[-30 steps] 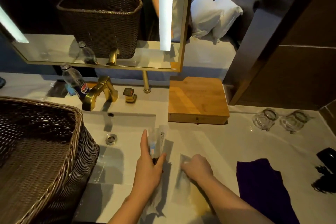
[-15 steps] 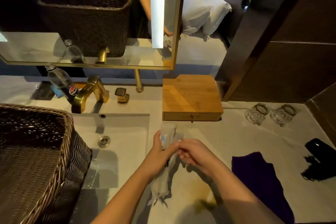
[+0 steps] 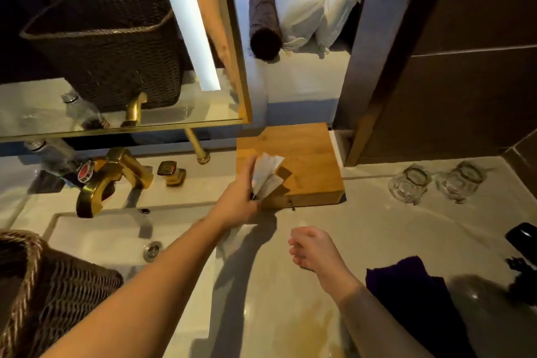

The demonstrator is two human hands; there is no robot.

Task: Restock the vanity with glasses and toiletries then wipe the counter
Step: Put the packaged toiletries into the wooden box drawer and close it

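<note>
My left hand is stretched forward and grips a bunch of clear-wrapped toiletry packets, held over the front left corner of the wooden box. My right hand hovers above the pale counter with its fingers loosely curled and nothing in it. Two glasses, one left and the other right, stand upside down on the counter to the right of the box. A dark purple cloth lies near my right forearm.
A wicker basket stands at the lower left beside the sink. A gold faucet and a plastic bottle are behind the basin. A mirror hangs above. A black object lies at the right edge.
My left hand has carried the packets from the counter up and forward to the wooden box. My right hand has let go of the packets and drawn back.
</note>
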